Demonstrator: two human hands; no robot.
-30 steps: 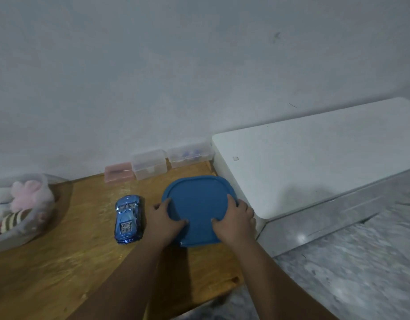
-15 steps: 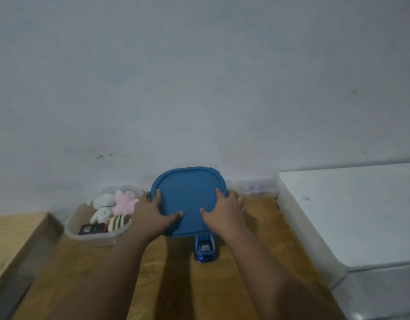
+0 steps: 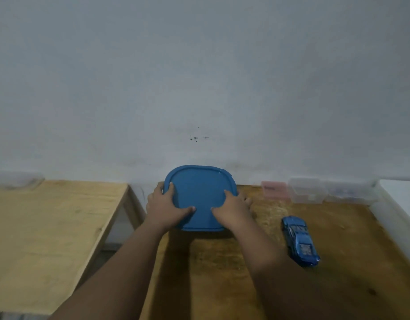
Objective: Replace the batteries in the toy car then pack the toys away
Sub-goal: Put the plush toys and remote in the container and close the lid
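Head view. I grip the blue lid point(image 3: 199, 192) by its two side edges: the left hand point(image 3: 163, 207) and the right hand point(image 3: 234, 210) each lay a thumb flat on the top face and curl the other fingers round the rim. The lid sits near the far edge of the wooden table point(image 3: 222, 285), close to the wall and roughly level. Whatever is beneath it is hidden, so I cannot tell whether it rests on a container or hangs clear of the wood.

The toy car point(image 3: 299, 240) lies on the table to the right, well apart from the lid and not yet packed. A pink box point(image 3: 274, 191) and clear boxes point(image 3: 307, 190) line the wall beyond it. A second table point(image 3: 49, 227) stands to the left across a gap.

Judged step: handling the lid of the toy container. To do it well, I keep both grips matched so the lid stays flat, line up the rounded corners before lowering, and press with the thumbs only once every edge is seated. Since the car is outside, I judge that sealing should wait until it goes in.
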